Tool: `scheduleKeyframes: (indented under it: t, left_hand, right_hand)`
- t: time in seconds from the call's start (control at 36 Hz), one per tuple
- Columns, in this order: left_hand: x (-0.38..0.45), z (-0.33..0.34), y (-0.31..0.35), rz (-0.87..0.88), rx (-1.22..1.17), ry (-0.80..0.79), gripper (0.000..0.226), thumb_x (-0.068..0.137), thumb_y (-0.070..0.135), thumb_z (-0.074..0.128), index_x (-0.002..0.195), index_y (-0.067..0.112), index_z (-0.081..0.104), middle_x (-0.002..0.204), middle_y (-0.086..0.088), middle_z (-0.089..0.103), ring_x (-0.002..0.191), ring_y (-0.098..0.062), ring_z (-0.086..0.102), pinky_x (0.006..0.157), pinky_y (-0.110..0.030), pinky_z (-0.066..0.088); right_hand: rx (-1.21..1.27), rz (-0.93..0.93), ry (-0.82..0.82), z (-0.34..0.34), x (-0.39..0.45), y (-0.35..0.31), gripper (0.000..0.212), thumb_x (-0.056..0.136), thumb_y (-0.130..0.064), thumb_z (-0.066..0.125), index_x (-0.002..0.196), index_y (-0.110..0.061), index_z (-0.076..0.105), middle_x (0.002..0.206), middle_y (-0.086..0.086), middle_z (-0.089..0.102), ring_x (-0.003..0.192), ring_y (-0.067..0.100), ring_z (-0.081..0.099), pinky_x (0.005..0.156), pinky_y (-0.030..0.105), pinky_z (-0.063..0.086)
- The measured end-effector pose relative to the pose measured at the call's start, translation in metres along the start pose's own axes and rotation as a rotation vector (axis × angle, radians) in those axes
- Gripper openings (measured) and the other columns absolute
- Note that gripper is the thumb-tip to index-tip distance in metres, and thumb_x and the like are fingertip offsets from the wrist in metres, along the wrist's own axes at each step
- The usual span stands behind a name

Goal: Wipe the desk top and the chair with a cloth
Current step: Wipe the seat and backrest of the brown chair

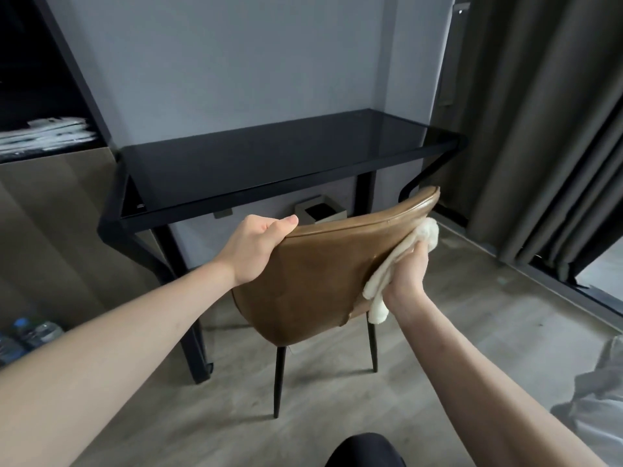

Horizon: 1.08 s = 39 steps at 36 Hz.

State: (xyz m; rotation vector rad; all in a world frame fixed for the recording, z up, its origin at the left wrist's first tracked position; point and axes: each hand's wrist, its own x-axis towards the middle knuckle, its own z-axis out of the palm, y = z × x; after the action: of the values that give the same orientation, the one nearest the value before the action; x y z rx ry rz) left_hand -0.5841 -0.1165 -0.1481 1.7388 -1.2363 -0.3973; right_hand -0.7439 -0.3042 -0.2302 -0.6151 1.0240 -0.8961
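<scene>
A brown leather chair [317,274] on thin black legs stands with its back toward me, in front of a black glass-topped desk [269,156]. My left hand [256,251] grips the top left edge of the chair's backrest. My right hand [409,271] presses a white cloth [401,264] flat against the right side of the backrest's rear face. Part of the cloth hangs below my palm. The chair's seat is hidden behind the backrest.
A small square bin [320,210] sits on the floor under the desk. Grey curtains [539,129] hang at the right. A dark shelf with stacked papers [43,133] is at the left, water bottles [30,335] below it. Grey fabric [596,399] lies at the lower right.
</scene>
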Motion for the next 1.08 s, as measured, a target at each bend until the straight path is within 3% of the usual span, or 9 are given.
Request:
scheduleKeyframes:
  t: [0.11, 0.25, 0.36, 0.5, 0.64, 0.78, 0.89, 1.0, 1.08]
  left_hand:
    - [-0.005, -0.011, -0.003, -0.039, 0.032, -0.048, 0.069, 0.093, 0.062, 0.041, 0.062, 0.001, 0.039, 0.058, -0.005, 0.043, 0.058, -0.016, 0.046, 0.069, -0.035, 0.037]
    - [-0.001, -0.041, 0.006, -0.138, 0.222, -0.202, 0.065, 0.094, 0.066, 0.043, 0.061, 0.010, 0.050, 0.060, 0.004, 0.056, 0.061, -0.013, 0.054, 0.076, -0.038, 0.040]
    - [0.006, -0.031, 0.044, -0.106, 0.551, -0.218, 0.078, 0.080, 0.092, 0.026, 0.085, 0.034, 0.078, 0.094, 0.014, 0.076, 0.095, -0.008, 0.067, 0.096, -0.039, 0.049]
    - [0.014, 0.017, 0.070, 0.124, 0.734, -0.118, 0.059, 0.093, 0.077, 0.036, 0.066, 0.029, 0.058, 0.057, 0.009, 0.054, 0.059, -0.009, 0.055, 0.059, -0.030, 0.041]
    - [0.028, 0.022, 0.050, 0.265, 0.750, -0.040, 0.074, 0.092, 0.079, 0.035, 0.060, 0.015, 0.054, 0.048, -0.005, 0.049, 0.048, -0.017, 0.047, 0.054, -0.029, 0.036]
    - [0.031, 0.018, 0.039, 0.318, 0.678, -0.057, 0.073, 0.092, 0.078, 0.039, 0.055, 0.016, 0.051, 0.048, -0.007, 0.045, 0.048, -0.021, 0.045, 0.050, -0.018, 0.028]
    - [0.031, 0.016, 0.036, 0.298, 0.658, -0.067, 0.072, 0.093, 0.074, 0.044, 0.053, 0.014, 0.044, 0.046, -0.006, 0.038, 0.046, -0.021, 0.039, 0.048, -0.019, 0.029]
    - [0.031, 0.016, 0.038, 0.287, 0.631, -0.088, 0.071, 0.093, 0.070, 0.048, 0.051, 0.012, 0.039, 0.044, 0.002, 0.029, 0.043, -0.016, 0.032, 0.046, -0.022, 0.027]
    - [0.033, 0.018, 0.037, 0.293, 0.619, -0.092, 0.072, 0.094, 0.069, 0.049, 0.052, 0.012, 0.036, 0.044, 0.002, 0.027, 0.043, -0.017, 0.029, 0.046, -0.022, 0.025]
  right_hand:
    - [-0.035, -0.210, -0.087, 0.007, -0.042, -0.022, 0.088, 0.086, -0.085, 0.032, 0.161, -0.041, 0.028, 0.166, -0.001, 0.034, 0.154, 0.021, 0.028, 0.125, 0.052, 0.017]
    - [-0.188, -0.534, -0.125, 0.010, -0.079, -0.013, 0.062, 0.108, -0.053, 0.032, 0.165, -0.037, 0.012, 0.169, 0.002, 0.025, 0.156, 0.021, 0.023, 0.126, 0.050, 0.019]
    - [-0.183, -0.571, -0.124, 0.015, -0.075, -0.001, 0.062, 0.108, -0.054, 0.033, 0.164, -0.037, 0.014, 0.169, -0.002, 0.026, 0.155, 0.018, 0.024, 0.127, 0.048, 0.021]
    - [-0.171, -0.574, -0.080, 0.019, -0.044, -0.015, 0.065, 0.102, -0.058, 0.031, 0.163, -0.037, 0.021, 0.165, -0.003, 0.034, 0.151, 0.018, 0.032, 0.124, 0.047, 0.025]
    - [-0.180, -0.318, -0.072, 0.010, 0.014, -0.014, 0.091, 0.077, -0.090, 0.027, 0.152, -0.040, 0.044, 0.142, -0.009, 0.057, 0.131, 0.016, 0.052, 0.116, 0.048, 0.035]
    - [-0.238, -0.145, -0.067, -0.005, 0.075, 0.021, 0.080, 0.090, -0.078, 0.026, 0.146, -0.028, 0.053, 0.139, 0.000, 0.062, 0.126, 0.021, 0.055, 0.113, 0.049, 0.035]
    - [-0.184, 0.041, 0.006, -0.009, 0.107, 0.052, 0.093, 0.064, -0.088, 0.028, 0.125, -0.028, 0.065, 0.116, 0.002, 0.069, 0.110, 0.026, 0.061, 0.108, 0.049, 0.038]
    - [-0.116, 0.274, 0.042, -0.015, 0.125, 0.075, 0.069, 0.056, -0.088, 0.043, 0.097, -0.039, 0.069, 0.105, -0.010, 0.070, 0.105, 0.023, 0.062, 0.103, 0.046, 0.041]
    - [-0.049, 0.176, -0.007, -0.024, 0.141, 0.098, 0.047, 0.071, -0.069, 0.052, 0.092, -0.032, 0.072, 0.104, -0.005, 0.075, 0.103, 0.021, 0.068, 0.086, 0.036, 0.050]
